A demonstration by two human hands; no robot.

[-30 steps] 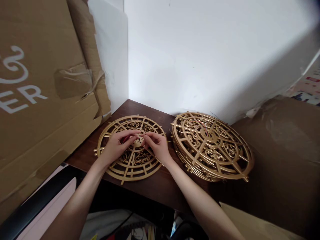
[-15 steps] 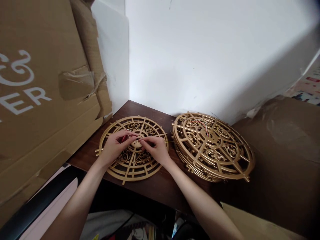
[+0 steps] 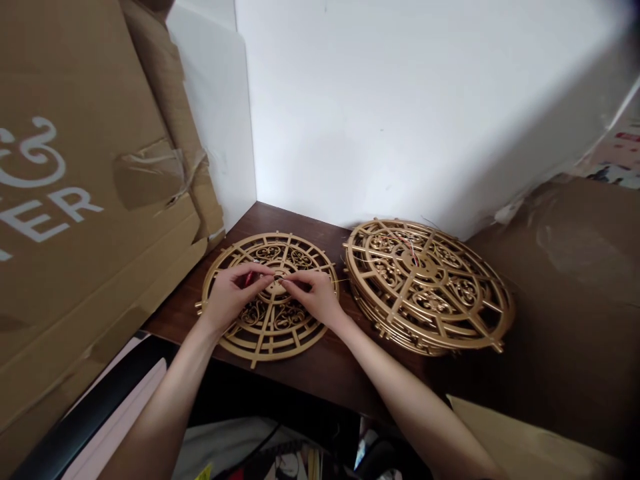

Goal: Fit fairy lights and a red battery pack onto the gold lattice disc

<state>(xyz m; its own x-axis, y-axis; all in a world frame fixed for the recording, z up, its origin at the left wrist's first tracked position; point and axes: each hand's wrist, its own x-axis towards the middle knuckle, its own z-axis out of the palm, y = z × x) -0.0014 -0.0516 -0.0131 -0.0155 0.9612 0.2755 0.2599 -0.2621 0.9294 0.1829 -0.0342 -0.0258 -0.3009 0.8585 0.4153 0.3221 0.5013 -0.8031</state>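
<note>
A round gold openwork disc (image 3: 265, 347) with scroll patterns lies flat on the dark brown table. Over its hub, my left hand (image 3: 231, 293) is closed in a pinch, thumb against forefinger. My right hand (image 3: 317, 297) pinches in the same way, its fingertips almost meeting the left ones. Between them are what look like thin wire ends, too small to make out clearly. A thin yellow wire (image 3: 340, 281) sticks out to the right behind my right hand. Something red (image 3: 249, 277) shows under the left fingers, mostly covered.
To the right stands a stack of similar gold discs (image 3: 430, 287), with red and white wires (image 3: 415, 257) at the top hub. A large cardboard box (image 3: 100, 267) borders the left side; another box (image 3: 570, 280) is at right. A white wall (image 3: 400, 100) rises behind the table (image 3: 315, 220).
The view has shifted slightly. Both hands keep their pinch over the disc's hub, with the fingertips only slightly moved.
</note>
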